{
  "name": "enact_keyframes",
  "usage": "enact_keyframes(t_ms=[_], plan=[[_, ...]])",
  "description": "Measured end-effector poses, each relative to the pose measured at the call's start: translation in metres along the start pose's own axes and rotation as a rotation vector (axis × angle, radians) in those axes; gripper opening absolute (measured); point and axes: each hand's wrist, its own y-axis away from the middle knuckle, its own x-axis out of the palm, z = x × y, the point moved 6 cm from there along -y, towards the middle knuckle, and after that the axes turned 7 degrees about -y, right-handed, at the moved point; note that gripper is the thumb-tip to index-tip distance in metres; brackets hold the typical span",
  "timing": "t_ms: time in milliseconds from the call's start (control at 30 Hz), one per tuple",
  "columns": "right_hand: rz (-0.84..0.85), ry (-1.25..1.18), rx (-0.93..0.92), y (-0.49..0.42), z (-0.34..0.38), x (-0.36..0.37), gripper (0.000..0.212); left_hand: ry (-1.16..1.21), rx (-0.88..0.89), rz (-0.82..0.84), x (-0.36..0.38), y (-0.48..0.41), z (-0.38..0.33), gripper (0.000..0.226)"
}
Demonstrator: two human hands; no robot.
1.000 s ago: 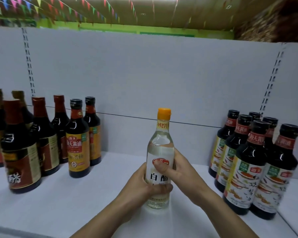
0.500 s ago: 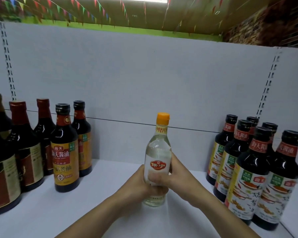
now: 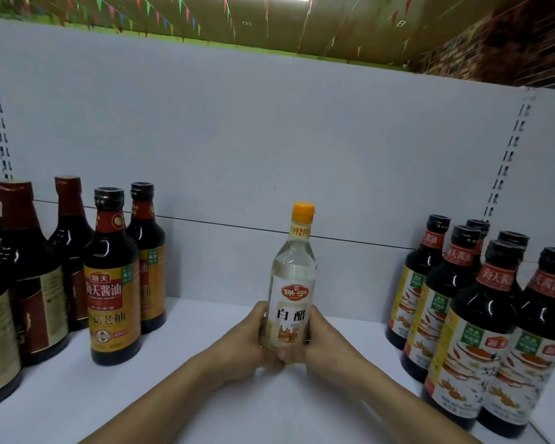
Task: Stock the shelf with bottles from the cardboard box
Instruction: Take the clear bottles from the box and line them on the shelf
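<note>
Right, I have the white vinegar bottle (image 3: 290, 283) upright in the middle of the shelf (image 3: 189, 402), held between both hands. My left hand (image 3: 244, 344) wraps the lower left side of the bottle, its fingers (image 3: 259, 318) curled round the glass. My right hand (image 3: 329, 344) does the same on the lower right side, so both are grasping the bottle low on its body. A thumb tip shows at the front, just under the label (image 3: 290, 318). The hands cover the base, so I cannot tell whether it rests on the shelf or sits just above it. The bottle is clear, with an orange cap (image 3: 303, 212) and a white label bearing a red emblem and the characters 白醋.

The bottle stands in the open stretch between two groups of dark bottles, well apart from each. To the left are two soy sauce bottles with yellow labels (image 3: 113, 302) and black caps, one behind the other. Further left are darker bottles with brown-red caps (image 3: 16, 251), partly cut by the frame edge. To the right is a cluster of soy sauce bottles with white picture labels (image 3: 481, 341), standing in rows front to back. Behind everything runs the pale grey back panel (image 3: 269, 139) with slotted uprights (image 3: 509, 155) at either side. Above it I see strings of coloured bunting (image 3: 157, 16) under the ceiling and a brick wall (image 3: 510, 43) at the upper right.
</note>
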Motion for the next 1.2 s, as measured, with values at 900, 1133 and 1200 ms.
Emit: enact_keyframes(t_ms=[900,1133,1200], plan=[[-0.091,0.178,0.000,-0.044,-0.021,0.009,0.073,-0.326,0.090,-0.363,-0.016,-0.024,0.022,0.062],[-0.237,0.186,-0.052,-0.044,-0.026,0.006,0.054,-0.343,0.064,-0.357,-0.015,-0.027,0.028,0.064],[-0.252,0.190,-0.065,-0.045,-0.027,0.006,0.053,-0.344,0.042,-0.344,-0.015,-0.029,0.032,0.071]])
